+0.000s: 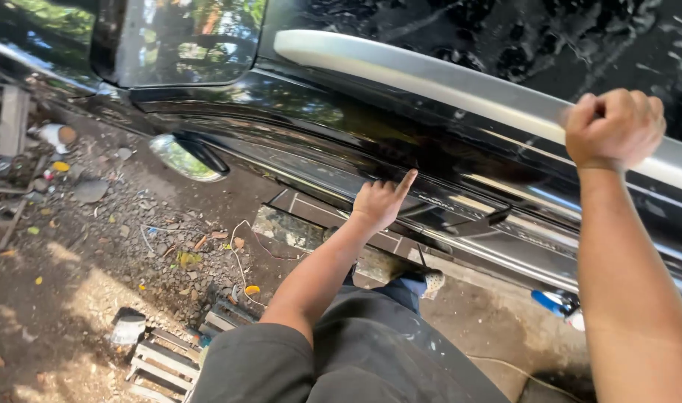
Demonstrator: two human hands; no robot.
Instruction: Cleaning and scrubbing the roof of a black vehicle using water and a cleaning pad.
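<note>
The black car [341,127] is seen from above, its silver roof rail [430,82] running along the wet roof. The right hand [614,127] is clenched in a fist around that rail, the forearm held straight down from it. Below the rail, the left hand [380,201] is stretched to the door panel, forefinger extended and touching the paint, other fingers curled, nothing held.

- The left hand [380,201] reaches far down, arm out straight, with 1 finger pointing and the others curled in.
- The right hand [614,128] is up high, closed in a tight fist, knuckles on top, arm straight.
</note>
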